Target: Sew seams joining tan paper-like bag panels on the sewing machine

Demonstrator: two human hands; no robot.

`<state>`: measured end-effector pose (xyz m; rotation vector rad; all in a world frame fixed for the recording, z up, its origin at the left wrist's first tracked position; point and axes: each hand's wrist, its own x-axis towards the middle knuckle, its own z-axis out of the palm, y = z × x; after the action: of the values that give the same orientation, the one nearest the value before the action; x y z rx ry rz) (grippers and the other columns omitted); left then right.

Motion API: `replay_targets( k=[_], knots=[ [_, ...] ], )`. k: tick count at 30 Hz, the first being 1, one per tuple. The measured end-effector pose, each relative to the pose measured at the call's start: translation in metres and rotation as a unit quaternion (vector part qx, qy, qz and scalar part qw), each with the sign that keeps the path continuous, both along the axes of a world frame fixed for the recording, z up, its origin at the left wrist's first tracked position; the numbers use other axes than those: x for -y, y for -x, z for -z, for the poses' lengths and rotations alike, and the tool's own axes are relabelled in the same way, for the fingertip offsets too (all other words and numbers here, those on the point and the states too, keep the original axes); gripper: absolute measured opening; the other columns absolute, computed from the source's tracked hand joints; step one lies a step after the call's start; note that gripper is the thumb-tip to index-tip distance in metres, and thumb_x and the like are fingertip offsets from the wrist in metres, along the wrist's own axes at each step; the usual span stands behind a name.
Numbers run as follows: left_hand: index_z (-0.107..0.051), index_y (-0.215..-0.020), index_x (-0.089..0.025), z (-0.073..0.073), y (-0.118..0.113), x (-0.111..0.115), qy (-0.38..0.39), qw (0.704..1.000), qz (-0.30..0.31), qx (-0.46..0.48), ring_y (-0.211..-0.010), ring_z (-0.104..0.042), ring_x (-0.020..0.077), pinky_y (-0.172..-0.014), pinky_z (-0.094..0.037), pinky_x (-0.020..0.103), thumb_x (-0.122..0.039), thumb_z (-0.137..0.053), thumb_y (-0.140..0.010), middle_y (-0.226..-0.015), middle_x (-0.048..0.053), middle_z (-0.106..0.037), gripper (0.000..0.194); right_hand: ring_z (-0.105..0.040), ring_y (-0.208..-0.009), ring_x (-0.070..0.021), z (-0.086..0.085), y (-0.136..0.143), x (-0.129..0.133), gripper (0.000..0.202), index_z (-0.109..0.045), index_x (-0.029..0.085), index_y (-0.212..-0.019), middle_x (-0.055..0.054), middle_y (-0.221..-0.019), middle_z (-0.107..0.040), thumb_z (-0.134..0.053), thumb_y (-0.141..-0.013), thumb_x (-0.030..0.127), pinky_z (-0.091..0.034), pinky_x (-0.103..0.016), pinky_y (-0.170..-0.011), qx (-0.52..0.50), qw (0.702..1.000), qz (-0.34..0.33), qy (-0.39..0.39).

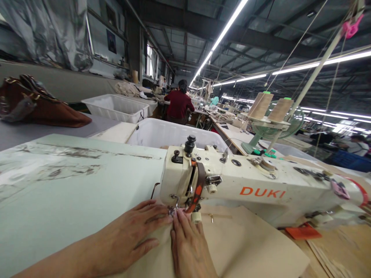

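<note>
A cream sewing machine [226, 181] marked DUKI stands in front of me. Under its head lies a broad beige sheet of material [249, 243]. My left hand [136, 227] rests on the left part of this sheet, fingers stretched toward the presser foot [171, 211]. Pressed flat on the beige material, my right hand [188, 239] has its fingertips just before the foot, close to the left fingertips. A small gold metal piece [211, 217] sits on the sheet right of the needle area. The needle point is hidden by the fingers.
A pale green tabletop [121, 173] extends left. Beyond the machine are white plastic bins [174, 131], [116, 108] and a brown leather bag [49, 104]. Thread cones [261, 104] stand at the right. Orange material [303, 231] lies under the machine arm. A person in dark red [178, 104] sits farther back.
</note>
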<state>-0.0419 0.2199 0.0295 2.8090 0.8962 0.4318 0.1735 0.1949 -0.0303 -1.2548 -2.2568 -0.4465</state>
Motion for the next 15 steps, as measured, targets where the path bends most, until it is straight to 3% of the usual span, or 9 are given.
replay_targets(
  k=[3,10,15],
  knots=[
    [-0.034,-0.15,-0.034,-0.002,0.0,-0.002,-0.001,1.0,0.005,-0.003,-0.137,-0.042,0.0205,-0.12,-0.024,0.039,-0.028,-0.059,-0.094,-0.149,-0.001,-0.047,0.061,-0.063,-0.11,-0.025,-0.001,-0.001,0.002,0.039,-0.059,0.01,-0.128,-0.014,-0.129,-0.062,-0.037,-0.096,0.01,-0.04,-0.052,-0.11,0.012,1.0,0.005,0.005],
    [-0.033,-0.15,-0.037,-0.004,0.002,-0.004,0.005,1.0,0.003,-0.014,-0.138,-0.041,0.0197,-0.121,-0.02,0.041,-0.032,-0.057,-0.096,-0.147,-0.002,-0.049,0.059,-0.061,-0.115,-0.0258,-0.004,-0.003,0.001,0.04,-0.059,0.013,-0.129,-0.01,-0.131,-0.061,-0.043,-0.093,0.011,-0.045,-0.048,-0.106,0.004,1.0,-0.004,-0.009],
    [-0.024,-0.153,-0.037,0.009,-0.001,0.007,-0.049,0.996,-0.031,-0.072,-0.14,-0.038,0.0195,-0.119,-0.025,0.045,-0.028,-0.046,-0.101,-0.152,0.0,-0.042,0.057,-0.058,-0.119,-0.0296,-0.01,-0.001,0.008,0.042,-0.055,0.014,-0.134,-0.01,-0.132,-0.06,-0.041,-0.094,0.012,-0.043,-0.057,-0.104,0.015,0.999,0.045,0.013]
  ],
)
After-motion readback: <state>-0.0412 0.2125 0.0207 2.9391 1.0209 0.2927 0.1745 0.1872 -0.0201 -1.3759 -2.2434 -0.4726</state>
